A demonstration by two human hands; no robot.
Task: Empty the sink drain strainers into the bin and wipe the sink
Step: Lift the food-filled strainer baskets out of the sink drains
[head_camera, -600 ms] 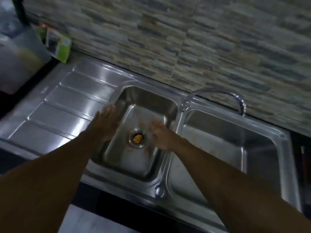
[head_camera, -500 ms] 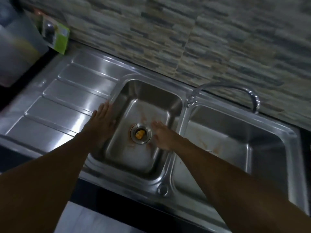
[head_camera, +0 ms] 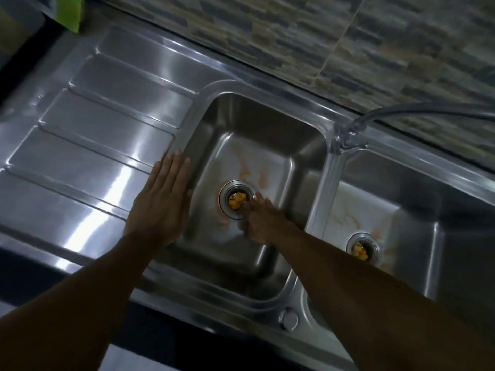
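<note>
A stainless double sink has a left basin (head_camera: 267, 135) and a right basin (head_camera: 417, 199), both streaked with orange stains. The left drain strainer (head_camera: 234, 203) holds yellow food scraps. A second strainer (head_camera: 361, 249) with yellow scraps sits in the right basin, partly behind my right forearm. My left hand (head_camera: 160, 204) lies flat with straight fingers on the rim left of the left basin. My right hand (head_camera: 261, 220) is down in the left basin, its fingertips at the right edge of the strainer; whether they grip it is hidden.
A ribbed steel drainboard (head_camera: 93, 145) spreads to the left. The chrome tap (head_camera: 351, 129) rises from the divider between the basins and arches right. A green item (head_camera: 69, 14) stands at the back left. A stone-tile wall (head_camera: 348, 44) runs behind.
My right hand moved forward from beside the strainer until its fingertips reach the strainer's edge. The view shifted so the right basin's strainer shows. My left hand stays on the rim.
</note>
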